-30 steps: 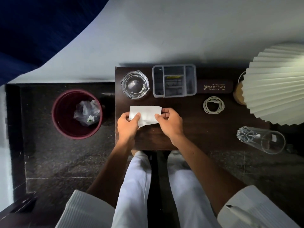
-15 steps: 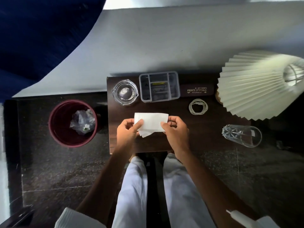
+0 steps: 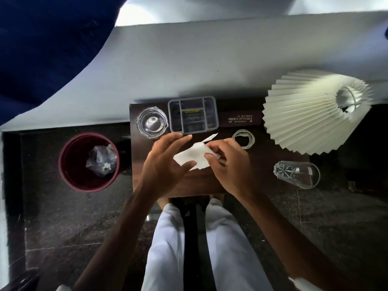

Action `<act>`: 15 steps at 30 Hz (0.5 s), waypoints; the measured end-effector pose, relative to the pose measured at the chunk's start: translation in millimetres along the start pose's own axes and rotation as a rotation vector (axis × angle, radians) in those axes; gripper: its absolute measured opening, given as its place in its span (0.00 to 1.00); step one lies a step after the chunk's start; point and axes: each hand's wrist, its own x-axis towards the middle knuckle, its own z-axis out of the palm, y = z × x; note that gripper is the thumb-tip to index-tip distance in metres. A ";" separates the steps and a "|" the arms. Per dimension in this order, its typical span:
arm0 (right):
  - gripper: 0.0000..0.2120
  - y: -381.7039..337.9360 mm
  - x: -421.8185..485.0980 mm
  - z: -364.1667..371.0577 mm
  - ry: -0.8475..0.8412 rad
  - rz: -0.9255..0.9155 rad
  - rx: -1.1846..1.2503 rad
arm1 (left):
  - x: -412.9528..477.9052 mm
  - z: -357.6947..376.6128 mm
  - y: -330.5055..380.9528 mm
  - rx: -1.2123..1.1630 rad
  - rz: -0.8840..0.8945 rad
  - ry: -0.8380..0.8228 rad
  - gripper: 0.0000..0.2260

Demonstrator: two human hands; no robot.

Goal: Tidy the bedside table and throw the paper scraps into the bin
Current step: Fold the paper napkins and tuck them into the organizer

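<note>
Against the pale wall, a dark wooden bedside table (image 3: 266, 162) is seen from above, with a pleated cream lampshade (image 3: 304, 120) at its right end. On the dark floor to the left, just beside the table, a maroon bin (image 3: 68, 164) is placed; a crumpled clear plastic bag (image 3: 101, 160) lies inside it.

Above the middle of the table both hands are raised. The left hand (image 3: 163, 160) is spread, its fingers nearly straight, and only its thumb is laid against the lower edge of the white paper scrap (image 3: 191, 156). The right hand (image 3: 228, 166) is curled, and the scrap's right side is pinched between its fingertips; one narrow corner of the paper sticks up behind them.

A cut-glass tumbler (image 3: 296, 174) is seen near the table's front right corner. Along the back edge a grey compartment organiser (image 3: 170, 116) is set between a clear glass ashtray (image 3: 151, 122) and a brown spectacle case (image 3: 240, 119). "PRINCE OPTICALS" and, beneath it, "ROURKELA" are printed on the case in gold; a line above is too small to be read surely. A yellow label inside the organiser cannot be read. A coiled white cable (image 3: 244, 139) lies in front of the case.
</note>
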 end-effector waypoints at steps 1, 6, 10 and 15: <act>0.09 -1.6 1.1 -3.5 -0.020 -0.045 -0.004 | 4.2 0.0 3.6 -0.024 0.038 -0.044 0.26; 0.14 -8.6 12.8 -13.6 -0.050 -0.188 -0.066 | 23.5 12.3 14.4 -0.250 -0.124 -0.181 0.10; 0.32 -8.6 18.2 -9.6 0.060 0.053 -0.014 | 30.1 22.3 14.8 -0.516 -0.290 -0.088 0.11; 0.20 -5.6 13.6 -4.3 -0.154 0.286 0.101 | 33.3 29.1 27.4 -0.701 -0.402 0.020 0.09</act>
